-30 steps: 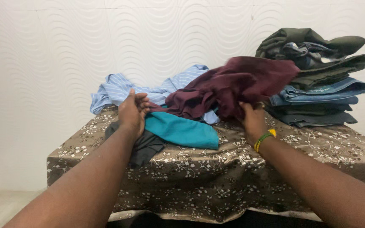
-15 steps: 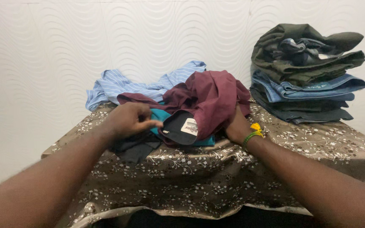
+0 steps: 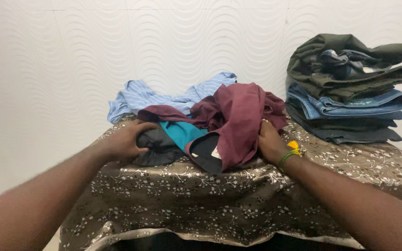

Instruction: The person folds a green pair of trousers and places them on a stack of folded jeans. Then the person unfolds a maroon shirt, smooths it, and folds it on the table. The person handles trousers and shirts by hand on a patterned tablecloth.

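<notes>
Left hand point(image 3: 123, 142) sits at the left edge of the heap, fingers curled down over the dark grey cloth point(image 3: 157, 148), gripping a fold of it; thumb side faces the camera, so how tightly it pinches cannot be told exactly; right hand point(image 3: 270, 143) is on the right flank of the maroon garment point(image 3: 238, 116), fingers bent into the fabric and closed on a bunch of it, a green and yellow band point(image 3: 290, 152) at the wrist.

Maroon garment lies crumpled in the middle of the table point(image 3: 219, 200), draped partly over the teal cloth point(image 3: 182, 132) and touching the dark grey one; its black inner lining with a white label point(image 3: 216, 153) is turned out toward the front edge; a striped blue shirt point(image 3: 164, 95) lies behind, against the wall; a stack of folded jeans and olive trousers point(image 3: 350, 88) stands on the right, apart from the heap.

Handling, as a judgement: the maroon piece looks light, limp and smooth, no stiffness at all; it will sag and slide out of a shallow pinch; best holds seem to be seams, hems or the collar by the label, one per hand; the pieces lie tangled, so lifting one likely drags the teal and grey ones with it; nothing fragile; the patterned brown tablecloth looks slick and may shift under a pull.
</notes>
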